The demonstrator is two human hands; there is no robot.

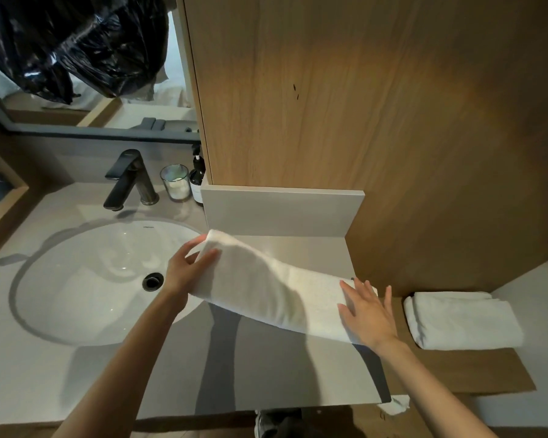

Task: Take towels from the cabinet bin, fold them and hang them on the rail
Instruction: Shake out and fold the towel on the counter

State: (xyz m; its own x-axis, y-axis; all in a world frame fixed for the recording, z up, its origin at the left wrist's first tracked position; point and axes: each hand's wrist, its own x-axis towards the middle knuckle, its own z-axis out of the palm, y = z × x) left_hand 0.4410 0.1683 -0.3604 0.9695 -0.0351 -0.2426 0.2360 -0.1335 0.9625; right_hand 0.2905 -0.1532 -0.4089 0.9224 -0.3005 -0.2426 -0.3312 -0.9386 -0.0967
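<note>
Folding the towel (266, 286) cleanly seems to call for one anchored end and one travelling end, and the hands are set up that way. The towel, already a long white band, stretches over the grey tabletop (266, 374) from 10 o'clock, where its end is lifted clear of the surface, down to 4 o'clock, where it lies flat near the tabletop's right edge.

The left grip (184, 270) is clamped on the raised end, thumb on top and fingers curled underneath, with the forearm reaching in from 7 o'clock over the rim of the sink (45, 311). The right grip (367, 314) is apart: palm down, fingers straight and spread, pressing the low end onto the tabletop, wrist coming in from 5 o'clock.

To do the step well, I would carry the lifted end in an arc toward 4 o'clock and lay it edge on edge over the pinned end, holding the cloth lightly taut so no crease forms in the sagging middle. The flat palm should slide out only as the top layer lands, then smooth along it. The raised end hangs near the basin, so it is best held clear of any wet surface.

A second folded towel (462, 320) rests at 3 o'clock on a wooden ledge (456, 371), apart from the hands. Neither the rail nor the cabinet bin is in view.
</note>
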